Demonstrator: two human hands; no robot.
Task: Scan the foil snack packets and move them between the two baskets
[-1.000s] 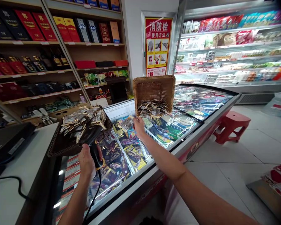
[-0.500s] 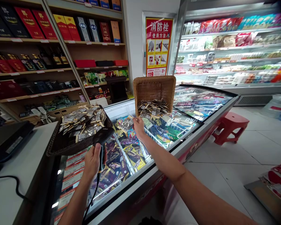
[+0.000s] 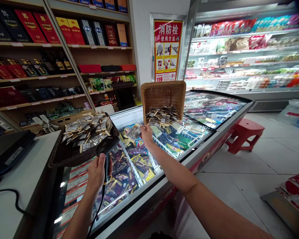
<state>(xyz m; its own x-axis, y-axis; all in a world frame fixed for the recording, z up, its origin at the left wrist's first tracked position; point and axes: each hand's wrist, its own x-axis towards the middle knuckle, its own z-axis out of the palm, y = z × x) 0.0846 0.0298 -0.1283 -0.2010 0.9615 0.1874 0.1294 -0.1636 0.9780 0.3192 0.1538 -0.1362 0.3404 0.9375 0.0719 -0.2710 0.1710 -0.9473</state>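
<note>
My left hand [image 3: 96,171] is wrapped round the handle of a black barcode scanner [image 3: 108,146], its cable hanging down. Between the fingers of my right hand [image 3: 147,136] is a small clear-and-brown packet [image 3: 134,132], held by its edge above the freezer glass. Left of the scanner sits a dark woven basket [image 3: 55,157], heaped with similar packets [image 3: 88,129]. Just beyond my right hand, a tan wicker basket [image 3: 161,91] is tilted towards me, with more packets [image 3: 163,114] lying in its lower part.
Both baskets rest over a glass-topped chest freezer [image 3: 149,186] filled with wrapped ice creams. A counter [image 3: 40,156] with a black device stands at left. On the floor at right are a red stool [image 3: 246,132] and water bottles [image 3: 292,111]. Boxed goods line shelves behind.
The view has shifted very slightly. Both hands keep their grips, and the scanner has come marginally down and to the left.
</note>
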